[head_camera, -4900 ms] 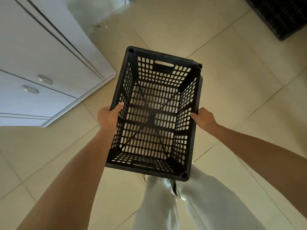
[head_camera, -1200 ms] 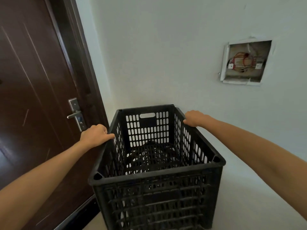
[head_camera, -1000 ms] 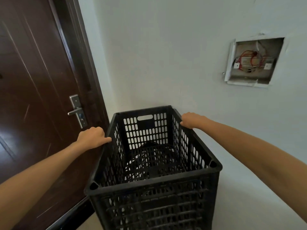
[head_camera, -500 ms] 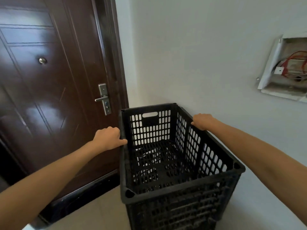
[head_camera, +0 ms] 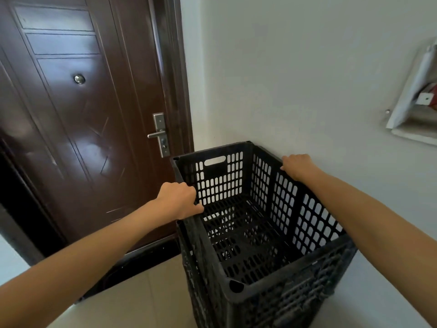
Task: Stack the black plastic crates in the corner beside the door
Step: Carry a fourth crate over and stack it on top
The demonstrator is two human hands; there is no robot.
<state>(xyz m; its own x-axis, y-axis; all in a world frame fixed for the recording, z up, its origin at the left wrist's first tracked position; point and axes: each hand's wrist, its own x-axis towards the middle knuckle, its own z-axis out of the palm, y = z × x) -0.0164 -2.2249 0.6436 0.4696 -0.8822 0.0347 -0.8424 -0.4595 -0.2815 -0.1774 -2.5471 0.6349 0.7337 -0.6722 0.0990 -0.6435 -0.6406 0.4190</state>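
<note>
Both hands grip the long rims of the black perforated plastic crate (head_camera: 257, 223): left hand (head_camera: 178, 200) curled closed, right hand (head_camera: 296, 165) likewise. Dark brown panelled door (head_camera: 82, 114) stands left of the left hand; pale grey wall (head_camera: 295, 67) runs just beyond the right hand; beige tiled floor (head_camera: 146, 301) lies below.

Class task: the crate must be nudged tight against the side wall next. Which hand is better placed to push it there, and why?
Left. The left hand grips the black crate rim on the door side, opposite the wall.
</note>
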